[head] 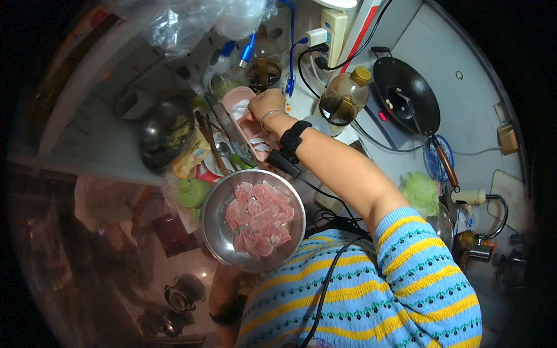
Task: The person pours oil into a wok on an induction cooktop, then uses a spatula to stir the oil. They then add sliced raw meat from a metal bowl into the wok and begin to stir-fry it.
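My right hand (266,105), with a bangle and a black wrist strap, reaches into a pink seasoning box (240,92). Its fingers are curled and seem to pinch a white spoon (239,108), though the fingertips are partly hidden. More white spoons (260,144) lie in the nearer compartment. The box's clear lid (229,126) stands raised along its left side. Raw sliced meat (262,217) lies in a round metal bowl (212,237) before my torso. My left hand (249,277) supports that bowl at its lower edge, mostly hidden under it.
A black wok (407,93) with a spatula rests on an induction cooker (385,119) at right. Nearby are a yellow-capped bottle (343,102), a power strip (334,37) and green leaves (420,193). A dark bowl (162,130) and green container (191,192) stand left. Black cables cross below my right arm.
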A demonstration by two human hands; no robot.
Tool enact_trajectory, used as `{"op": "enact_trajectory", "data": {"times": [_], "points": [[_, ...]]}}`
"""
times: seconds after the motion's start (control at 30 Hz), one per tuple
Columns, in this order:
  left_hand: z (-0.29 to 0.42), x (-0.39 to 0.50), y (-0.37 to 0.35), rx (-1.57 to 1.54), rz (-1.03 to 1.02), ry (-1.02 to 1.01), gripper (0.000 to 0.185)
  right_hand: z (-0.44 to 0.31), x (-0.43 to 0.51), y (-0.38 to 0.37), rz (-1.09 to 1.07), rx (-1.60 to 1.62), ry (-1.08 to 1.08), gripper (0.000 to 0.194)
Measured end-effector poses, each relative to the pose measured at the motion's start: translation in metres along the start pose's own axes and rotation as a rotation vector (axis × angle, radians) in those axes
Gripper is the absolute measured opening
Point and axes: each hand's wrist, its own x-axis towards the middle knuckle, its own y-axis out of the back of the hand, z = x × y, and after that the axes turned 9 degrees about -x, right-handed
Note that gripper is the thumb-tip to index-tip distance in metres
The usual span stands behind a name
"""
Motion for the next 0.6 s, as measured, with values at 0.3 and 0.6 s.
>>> {"op": "enact_trajectory", "data": {"times": [0.3,0.6], "points": [[-0.012,0.006,0.02,0.023,0.02,0.036,0.038,-0.002,-0.032,0.045,-0.316,0.671,-0.108,0.007],[-0.01,0.013,-0.001,0.01,-0.068,-0.004,0.043,0.028,-0.129,0.209,-0.464,0.832,-0.331,0.018]]}}
